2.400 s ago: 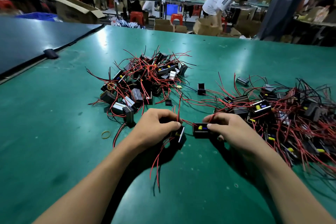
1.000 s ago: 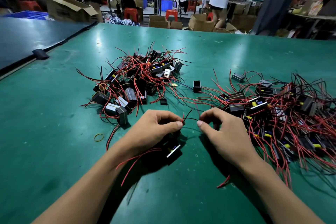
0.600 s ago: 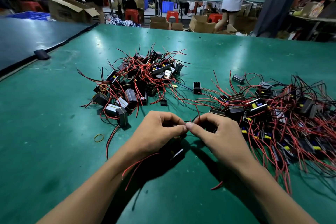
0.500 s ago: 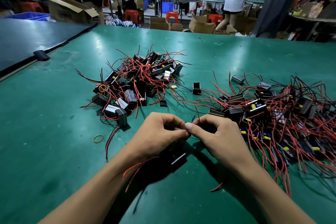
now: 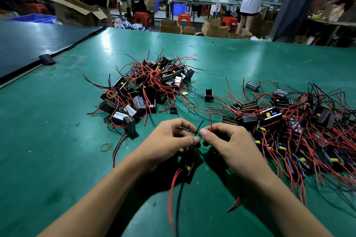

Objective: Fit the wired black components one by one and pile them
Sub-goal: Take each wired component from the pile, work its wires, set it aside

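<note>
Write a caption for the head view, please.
Left hand and right hand pinch wire ends together, black component beneath, over green table.

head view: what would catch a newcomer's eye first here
A centre heap of small black box components with red wires and a wider right heap of the same sprawl over the green table mat. In front of them, the left hand and the right hand meet fingertip to fingertip, pinching thin wire ends. A small black component with a yellow part sits just below the left hand.
</note>
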`<state>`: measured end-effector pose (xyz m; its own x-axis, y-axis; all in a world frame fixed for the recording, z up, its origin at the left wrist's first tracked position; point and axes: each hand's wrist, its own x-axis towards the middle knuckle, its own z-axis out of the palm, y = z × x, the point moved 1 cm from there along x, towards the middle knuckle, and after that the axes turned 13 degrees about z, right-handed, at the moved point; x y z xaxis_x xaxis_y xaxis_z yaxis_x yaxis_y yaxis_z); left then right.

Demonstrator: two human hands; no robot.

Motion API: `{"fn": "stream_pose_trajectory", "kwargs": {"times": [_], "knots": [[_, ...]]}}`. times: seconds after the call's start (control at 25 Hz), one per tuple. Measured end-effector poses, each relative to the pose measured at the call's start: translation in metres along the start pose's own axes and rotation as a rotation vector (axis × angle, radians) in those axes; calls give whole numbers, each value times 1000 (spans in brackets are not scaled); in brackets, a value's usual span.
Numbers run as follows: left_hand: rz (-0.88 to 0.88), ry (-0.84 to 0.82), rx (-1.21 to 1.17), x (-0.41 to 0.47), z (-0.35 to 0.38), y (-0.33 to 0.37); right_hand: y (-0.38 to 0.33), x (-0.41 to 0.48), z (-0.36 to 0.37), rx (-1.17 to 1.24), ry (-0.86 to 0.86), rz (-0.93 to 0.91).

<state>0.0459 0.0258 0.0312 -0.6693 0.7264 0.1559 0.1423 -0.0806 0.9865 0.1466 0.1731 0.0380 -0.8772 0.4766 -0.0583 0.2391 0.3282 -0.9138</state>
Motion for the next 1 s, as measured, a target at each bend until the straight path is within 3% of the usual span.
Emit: {"fn": "stream_pose_trajectory", "kwargs": {"times": [0.24, 0.44, 0.56, 0.64, 0.8, 1.0], "knots": [[-40, 143, -119, 2, -5, -1, 4, 3, -7, 31, -14, 36], [17, 206, 136, 1, -7, -1, 3, 1, -9, 15, -64, 28], [205, 294, 434, -3, -9, 5, 3, 2, -8, -9, -46, 23], [315, 225, 428, -5, -5, 12, 3, 1, -7, -5, -32, 20], [363, -7, 498, -7, 4, 13, 3, 1, -5, -18, -35, 6], [368, -8, 539, -5, 1, 6, 4, 1, -4, -5, -39, 10]]}}
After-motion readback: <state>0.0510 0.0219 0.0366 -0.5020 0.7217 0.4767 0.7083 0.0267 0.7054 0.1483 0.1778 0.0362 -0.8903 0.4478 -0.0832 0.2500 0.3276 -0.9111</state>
